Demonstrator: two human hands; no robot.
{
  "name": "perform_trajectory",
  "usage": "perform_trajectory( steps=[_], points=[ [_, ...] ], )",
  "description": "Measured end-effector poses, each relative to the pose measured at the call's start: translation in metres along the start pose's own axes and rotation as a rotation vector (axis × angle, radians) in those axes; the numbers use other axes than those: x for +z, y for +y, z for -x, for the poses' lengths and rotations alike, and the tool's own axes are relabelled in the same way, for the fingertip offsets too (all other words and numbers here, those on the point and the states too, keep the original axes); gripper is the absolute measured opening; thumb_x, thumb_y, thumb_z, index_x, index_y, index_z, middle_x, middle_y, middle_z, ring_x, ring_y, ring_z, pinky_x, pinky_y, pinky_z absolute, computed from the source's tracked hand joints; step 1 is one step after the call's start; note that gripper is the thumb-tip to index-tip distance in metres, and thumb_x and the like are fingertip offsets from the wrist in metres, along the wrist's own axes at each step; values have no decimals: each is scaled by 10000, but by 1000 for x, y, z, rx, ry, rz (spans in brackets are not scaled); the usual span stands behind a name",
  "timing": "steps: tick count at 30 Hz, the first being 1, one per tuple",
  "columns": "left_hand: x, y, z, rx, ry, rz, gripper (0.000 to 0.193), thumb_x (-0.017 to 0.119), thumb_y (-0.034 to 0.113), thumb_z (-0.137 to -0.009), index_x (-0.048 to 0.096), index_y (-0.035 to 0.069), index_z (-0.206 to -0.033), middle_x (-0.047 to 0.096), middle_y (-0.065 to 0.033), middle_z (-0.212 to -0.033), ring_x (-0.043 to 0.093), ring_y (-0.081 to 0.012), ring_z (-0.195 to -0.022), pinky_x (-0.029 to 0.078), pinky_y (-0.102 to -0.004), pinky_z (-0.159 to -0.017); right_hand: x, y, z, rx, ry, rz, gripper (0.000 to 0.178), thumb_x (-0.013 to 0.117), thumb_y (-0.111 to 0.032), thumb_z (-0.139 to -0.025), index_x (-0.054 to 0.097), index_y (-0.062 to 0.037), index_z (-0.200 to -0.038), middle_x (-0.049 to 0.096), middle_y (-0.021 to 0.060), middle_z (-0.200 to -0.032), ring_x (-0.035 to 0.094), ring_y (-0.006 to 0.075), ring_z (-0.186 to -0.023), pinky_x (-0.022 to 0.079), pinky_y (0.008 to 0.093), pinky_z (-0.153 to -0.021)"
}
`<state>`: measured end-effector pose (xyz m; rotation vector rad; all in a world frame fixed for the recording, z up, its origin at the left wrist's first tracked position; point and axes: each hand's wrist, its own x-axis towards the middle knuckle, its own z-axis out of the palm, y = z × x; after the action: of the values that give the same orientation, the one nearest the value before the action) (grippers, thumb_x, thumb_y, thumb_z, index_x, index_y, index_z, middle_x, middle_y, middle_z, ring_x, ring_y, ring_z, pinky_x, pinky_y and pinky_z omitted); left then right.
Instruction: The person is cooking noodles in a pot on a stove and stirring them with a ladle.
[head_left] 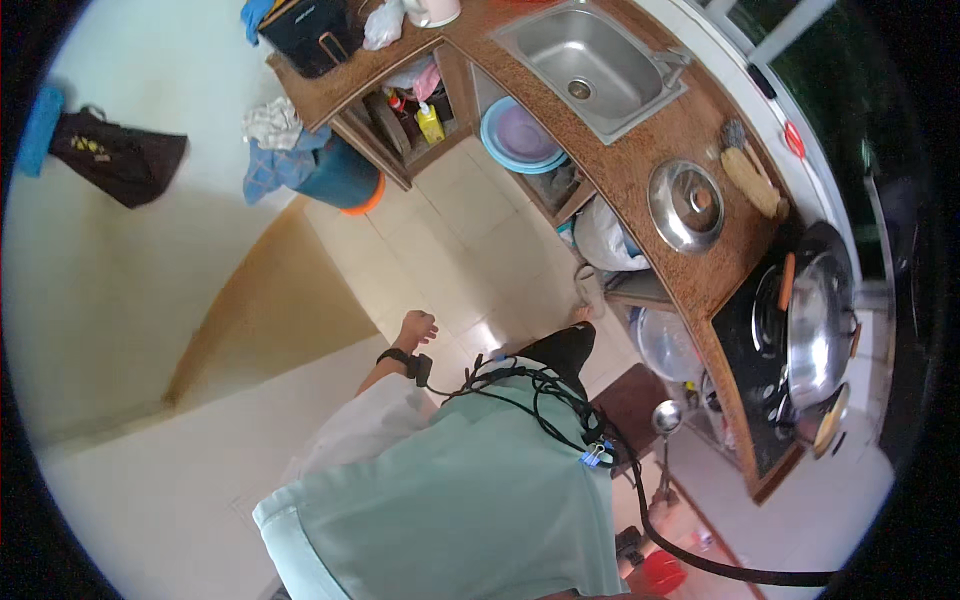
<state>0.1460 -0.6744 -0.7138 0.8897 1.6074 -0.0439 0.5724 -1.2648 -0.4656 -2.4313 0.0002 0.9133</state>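
Note:
My left hand (416,329) hangs above the tiled floor, its fingers curled in loosely. Nothing shows in it, and a black band with a small box is on its wrist. Low on the right, my right hand (659,512) is wrapped around the handle of a metal ladle (668,417). The ladle's round bowl points up and away from me, beside the counter's near end. Blur softens the right hand's fingers. Just below that hand is a red object (662,573), partly hidden by my arm.
On the counter's stove (745,345) stands a steel wok (818,335). A pot lid (686,206) lies between stove and sink (590,65). Basins (522,135) and bags fill the open shelves below. A blue bin (340,180) stands by the wall. Black cables (540,385) cross my front.

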Motion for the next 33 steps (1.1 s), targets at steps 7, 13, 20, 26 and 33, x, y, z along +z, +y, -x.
perform_trajectory(
  steps=[7,13,20,26,33],
  points=[
    [20,-85,-20,-24,14,396,243,591,188,-912,661,-4,-1043,727,-140,-870,694,-218,-655,530,-341,-530,-12,-53,-68,19,-94,-145,188,625,-237,-958,582,-67,-889,484,-36,-609,412,77,-428,343,274,-374],
    [8,-138,-9,-219,118,462,291,571,233,-923,664,7,-1082,713,-138,-840,678,-217,-675,538,-356,-558,-17,-81,-110,164,-150,223,164,610,-221,-939,600,-76,-864,498,-16,-618,430,113,-435,368,296,-399],
    [-49,-108,-11,-203,211,503,282,570,254,-959,643,5,-1071,708,-116,-856,680,-201,-701,551,-348,-590,48,-146,-112,253,-225,537,133,604,-205,-933,617,-73,-934,526,-12,-630,467,133,-450,375,305,-403],
    [-159,28,-96,23,439,442,251,557,247,-985,660,23,-1033,696,-71,-802,648,-141,-666,489,-272,-554,156,-208,-140,250,-297,682,142,598,-191,-928,633,-70,-994,551,-9,-641,499,150,-463,382,312,-406],
    [-316,-198,-157,56,417,703,293,528,319,-1027,643,62,-1110,659,-84,-810,615,-191,-609,515,-334,-516,286,-214,-126,112,-379,730,188,592,-175,-922,650,-67,-1064,579,-4,-653,535,169,-478,389,320,-410]
  ],
)
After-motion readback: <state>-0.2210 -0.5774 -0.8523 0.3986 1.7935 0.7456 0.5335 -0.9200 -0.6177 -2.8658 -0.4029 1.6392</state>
